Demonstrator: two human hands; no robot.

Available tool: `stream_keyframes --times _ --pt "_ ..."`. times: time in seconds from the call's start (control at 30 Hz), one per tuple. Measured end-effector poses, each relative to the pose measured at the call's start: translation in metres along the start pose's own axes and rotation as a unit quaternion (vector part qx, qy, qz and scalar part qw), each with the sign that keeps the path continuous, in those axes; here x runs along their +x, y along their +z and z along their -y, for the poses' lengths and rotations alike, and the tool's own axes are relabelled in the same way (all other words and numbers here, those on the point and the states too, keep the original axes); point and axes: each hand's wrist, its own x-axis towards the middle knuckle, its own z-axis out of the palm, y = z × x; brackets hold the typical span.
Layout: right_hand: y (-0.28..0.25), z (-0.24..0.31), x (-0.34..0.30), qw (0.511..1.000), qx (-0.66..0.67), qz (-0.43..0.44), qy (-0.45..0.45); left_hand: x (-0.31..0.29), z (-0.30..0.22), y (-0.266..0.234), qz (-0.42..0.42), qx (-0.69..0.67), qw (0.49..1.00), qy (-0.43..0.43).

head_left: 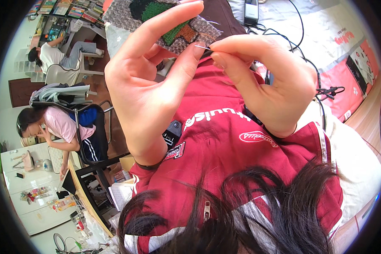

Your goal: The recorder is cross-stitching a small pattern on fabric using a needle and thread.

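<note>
My right hand (266,72) pinches a thin, pale needle (202,47) between thumb and index fingertip. The needle's other end reaches the thumb tip of my left hand (150,82). That hand's index finger stretches far from its thumb, while its other fingers curl behind, partly hidden. Just beyond both hands lies a grey knitted or stitched piece (118,15) with green, black and orange-brown patches. Loose threads stick out at its right edge. Whether any thread runs through the needle is too small to make out.
I wear a dark red jacket (216,156); dark hair hangs over it. Black cables (302,51) run across the bed (351,144) at right, below a dark device (251,12). At left, two people (65,127) sit on chairs near desks and a bookshelf (78,10).
</note>
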Motion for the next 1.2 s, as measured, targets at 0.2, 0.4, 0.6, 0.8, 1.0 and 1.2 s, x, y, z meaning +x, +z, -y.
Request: stream_keyframes --times 0.2,0.4,0.6,0.8,1.0,1.2 --pt "0.004 -0.001 -0.002 0.999 -0.030 -0.036 -0.010 -0.005 0.016 -0.001 -0.026 0.019 0.997 0.070" --pt "0.006 -0.002 -0.001 0.999 -0.022 -0.033 -0.014 -0.005 0.015 -0.003 -0.023 0.029 0.997 0.070" --pt "0.006 -0.002 -0.001 0.999 -0.025 -0.032 -0.010 -0.005 0.012 -0.003 -0.012 0.037 0.998 0.054" --pt "0.005 0.000 0.000 0.999 -0.031 -0.021 0.000 -0.006 0.014 -0.002 -0.028 0.034 0.997 0.069" --pt "0.005 -0.002 0.001 0.999 -0.027 -0.022 0.003 0.000 0.002 -0.005 0.045 0.041 0.997 0.040" --pt "0.005 -0.001 -0.001 0.998 -0.025 0.009 0.059 0.006 0.029 -0.010 0.043 0.084 0.985 0.145"
